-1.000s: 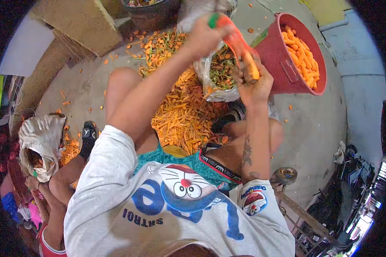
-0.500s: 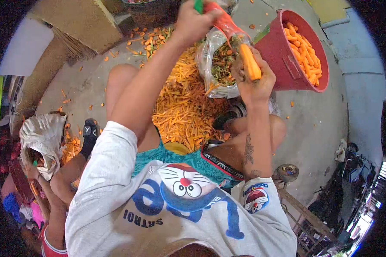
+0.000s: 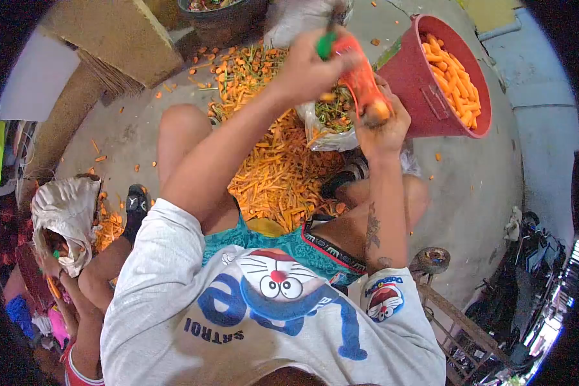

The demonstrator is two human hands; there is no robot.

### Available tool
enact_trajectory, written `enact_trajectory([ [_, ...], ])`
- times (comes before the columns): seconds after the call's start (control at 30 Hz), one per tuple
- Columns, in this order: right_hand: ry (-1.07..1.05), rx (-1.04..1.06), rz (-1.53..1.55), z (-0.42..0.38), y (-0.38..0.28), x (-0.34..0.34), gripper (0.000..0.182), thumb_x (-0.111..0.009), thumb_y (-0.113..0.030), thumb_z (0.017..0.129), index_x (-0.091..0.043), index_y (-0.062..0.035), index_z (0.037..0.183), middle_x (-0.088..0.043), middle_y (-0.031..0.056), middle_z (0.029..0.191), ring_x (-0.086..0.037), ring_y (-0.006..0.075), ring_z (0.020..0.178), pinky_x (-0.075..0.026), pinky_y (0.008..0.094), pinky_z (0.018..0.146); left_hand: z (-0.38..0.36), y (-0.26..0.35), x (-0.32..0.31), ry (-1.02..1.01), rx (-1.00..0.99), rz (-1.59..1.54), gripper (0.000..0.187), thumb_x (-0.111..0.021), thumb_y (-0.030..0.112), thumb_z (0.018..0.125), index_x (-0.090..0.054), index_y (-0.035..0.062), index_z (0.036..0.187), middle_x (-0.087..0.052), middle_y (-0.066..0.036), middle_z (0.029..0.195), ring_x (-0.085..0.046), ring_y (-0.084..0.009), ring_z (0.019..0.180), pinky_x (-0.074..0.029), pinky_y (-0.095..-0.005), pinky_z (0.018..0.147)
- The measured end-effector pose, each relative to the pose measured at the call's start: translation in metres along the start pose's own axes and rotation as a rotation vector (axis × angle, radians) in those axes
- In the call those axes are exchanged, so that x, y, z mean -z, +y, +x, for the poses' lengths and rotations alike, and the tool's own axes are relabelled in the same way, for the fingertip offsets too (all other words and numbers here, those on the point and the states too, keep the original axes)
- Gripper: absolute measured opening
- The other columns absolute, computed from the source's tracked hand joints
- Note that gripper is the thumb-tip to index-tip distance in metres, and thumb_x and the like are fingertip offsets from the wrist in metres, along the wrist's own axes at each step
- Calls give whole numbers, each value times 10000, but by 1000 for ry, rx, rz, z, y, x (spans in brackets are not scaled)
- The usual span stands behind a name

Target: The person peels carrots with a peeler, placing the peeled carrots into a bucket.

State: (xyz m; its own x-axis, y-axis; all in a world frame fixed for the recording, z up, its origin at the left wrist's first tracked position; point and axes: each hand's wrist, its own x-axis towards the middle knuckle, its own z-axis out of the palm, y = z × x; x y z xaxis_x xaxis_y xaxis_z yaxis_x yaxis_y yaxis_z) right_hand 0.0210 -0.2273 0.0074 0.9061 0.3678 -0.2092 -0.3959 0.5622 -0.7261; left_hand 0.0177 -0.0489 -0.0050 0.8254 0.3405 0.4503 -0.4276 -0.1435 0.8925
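My left hand (image 3: pixel 312 71), blurred by motion, is closed around a red peeler (image 3: pixel 359 76) with a green part at its near end. My right hand (image 3: pixel 386 132) grips a carrot (image 3: pixel 381 110) from below, its blunt end turned toward me. The peeler's far end lies over the carrot, touching or nearly so. Behind both hands a clear plastic bag (image 3: pixel 325 132) holds carrot tops and scraps. Below them, between my legs, a heap of orange carrot peelings (image 3: pixel 276 164) covers the floor.
A red bucket (image 3: pixel 424 96) full of peeled carrots (image 3: pixel 453 83) leans at the right. A dark tub (image 3: pixel 222 22) stands at the back. Cut carrot ends (image 3: pixel 241 67) are scattered. At lower left, another person's hand (image 3: pixel 58 273) is beside a white sack (image 3: pixel 67 212). A metal-framed cart (image 3: pixel 463 328) stands at right.
My left hand has brought the peeler down and right over the carrot. In my right hand the carrot has tilted, so its long side shows less. The other person's hand has shifted slightly.
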Motion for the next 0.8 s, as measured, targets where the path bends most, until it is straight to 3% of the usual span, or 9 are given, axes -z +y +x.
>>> enact_trajectory([
  [0.03, 4, -2, 0, 0, -1, 1, 356, -502, -252, 970, -556, -54, 1261, -632, 60, 1064, -599, 181, 852, -472, 268, 672, -2, 8, -4, -133, -259, -22, 137, -750, 165, 895, -699, 45, 939, -702, 1, 808, -656, -103, 679, -537, -265, 602],
  [0.1, -204, -2, -65, -3, 0, 8, 329, -514, -277, 983, -545, -80, 1245, -643, 80, 986, -578, 147, 727, -437, 256, 592, 15, -10, 15, -164, -107, 25, 139, -760, 160, 886, -693, 46, 929, -696, 7, 803, -646, -95, 672, -529, -258, 598],
  [0.2, -263, -61, -1, 2, 1, 15, 327, -482, -275, 1000, -535, -75, 1254, -650, 85, 982, -593, 147, 723, -437, 257, 571, 31, -33, 28, 126, 228, -78, 172, -771, 163, 877, -701, 35, 968, -692, 11, 802, -636, -86, 709, -528, -264, 648],
  [0.37, -47, -1, -97, -6, -4, -7, 326, -439, -284, 1022, -535, -79, 1257, -643, 81, 989, -555, 142, 681, -405, 252, 528, 0, 4, -3, -120, -160, -109, 143, -756, 138, 893, -720, 45, 995, -706, -10, 830, -665, -105, 751, -548, -268, 696],
  [0.43, -69, 22, -138, -7, -1, 3, 327, -430, -289, 1026, -537, -81, 1255, -642, 79, 996, -551, 140, 680, -398, 251, 518, 17, -15, 14, 4, 142, -77, 154, -772, 159, 884, -718, 48, 977, -697, 3, 802, -648, -90, 701, -521, -249, 632],
  [0.5, -508, -79, 52, 8, -1, 25, 330, -431, -282, 1022, -541, -78, 1257, -656, 73, 1053, -616, 147, 760, -438, 257, 554, 23, -19, 24, 39, 217, -129, 163, -784, 175, 876, -712, 51, 952, -690, 11, 780, -621, -73, 636, -495, -241, 567],
  [0.63, -329, -115, 85, 5, -4, 19, 342, -447, -270, 1010, -541, -68, 1269, -652, 68, 1048, -606, 148, 749, -439, 267, 552, 1, -5, 2, 99, 308, -211, 164, -793, 180, 864, -710, 53, 928, -686, 19, 768, -607, -64, 607, -477, -237, 532],
  [0.7, -41, 29, -44, -4, -2, -1, 349, -480, -253, 992, -557, -63, 1274, -648, 69, 1035, -576, 158, 732, -436, 275, 551, -5, 8, -5, -85, -159, -64, 167, -793, 181, 864, -708, 58, 938, -693, 11, 784, -615, -67, 606, -477, -230, 519],
  [0.8, -170, -30, 2, -3, -3, 6, 346, -507, -245, 978, -573, -56, 1259, -655, 73, 1042, -597, 168, 782, -448, 275, 558, 19, -21, 17, 0, 92, -89, 170, -782, 190, 883, -709, 56, 958, -705, 1, 824, -632, -82, 665, -516, -249, 590],
])
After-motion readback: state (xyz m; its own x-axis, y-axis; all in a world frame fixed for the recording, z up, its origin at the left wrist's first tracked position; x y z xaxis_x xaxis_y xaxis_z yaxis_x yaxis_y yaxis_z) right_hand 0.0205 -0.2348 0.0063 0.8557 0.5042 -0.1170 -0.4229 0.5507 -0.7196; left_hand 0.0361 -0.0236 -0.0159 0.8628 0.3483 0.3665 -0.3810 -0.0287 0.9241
